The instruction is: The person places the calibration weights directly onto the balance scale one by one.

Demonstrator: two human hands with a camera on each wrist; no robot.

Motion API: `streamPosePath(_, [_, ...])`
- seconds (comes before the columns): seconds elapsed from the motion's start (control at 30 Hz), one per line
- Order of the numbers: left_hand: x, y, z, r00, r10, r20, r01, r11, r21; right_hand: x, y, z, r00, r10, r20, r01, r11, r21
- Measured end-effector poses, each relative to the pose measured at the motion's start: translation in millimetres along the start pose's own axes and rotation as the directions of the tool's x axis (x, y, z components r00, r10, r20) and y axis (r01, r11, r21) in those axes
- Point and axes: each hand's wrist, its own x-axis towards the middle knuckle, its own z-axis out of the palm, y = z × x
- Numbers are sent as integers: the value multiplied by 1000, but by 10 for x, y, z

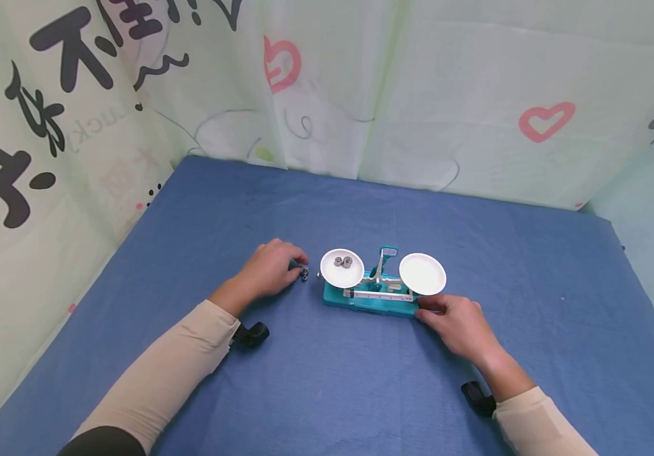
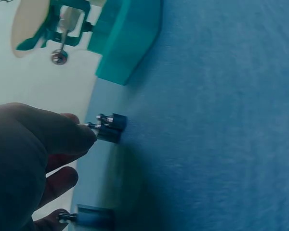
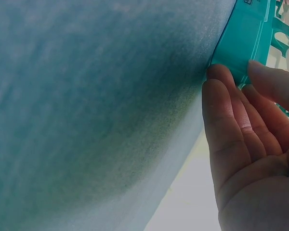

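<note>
A teal balance scale with two white pans stands on the blue cloth. My right hand grips the right end of its base, thumb on one side and fingers on the other. The left pan holds two small metal weights; the right pan is bare. Left of the scale, my left hand pinches the knob of a small metal weight between thumb and index finger. Another weight stands right beside it, and a larger one is near the lower fingers.
The blue cloth covers the table around the scale. Pale printed curtains hang along the back and left edges. Black wrist mounts stick out from both forearms.
</note>
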Motion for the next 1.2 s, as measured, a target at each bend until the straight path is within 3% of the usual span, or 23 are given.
streamPosePath(0.33, [3, -18, 80, 1000, 1, 19, 0, 999, -32, -4, -3, -2, 1000, 3, -4, -3, 1000, 2])
streamPosePath(0.7, [5, -31, 60, 1000, -7, 20, 7, 999, -35, 7, 11, 1, 1000, -8, -13, 8, 1000, -4])
streamPosePath(0.97, [6, -25, -12, 999, -31, 12, 32, 999, -35, 10, 12, 4, 1000, -10, -14, 10, 1000, -4])
streamPosePath(1.2, [-1, 44, -164, 1000, -9, -28, 8, 999, -33, 1, 13, 1, 1000, -17, -13, 17, 1000, -6])
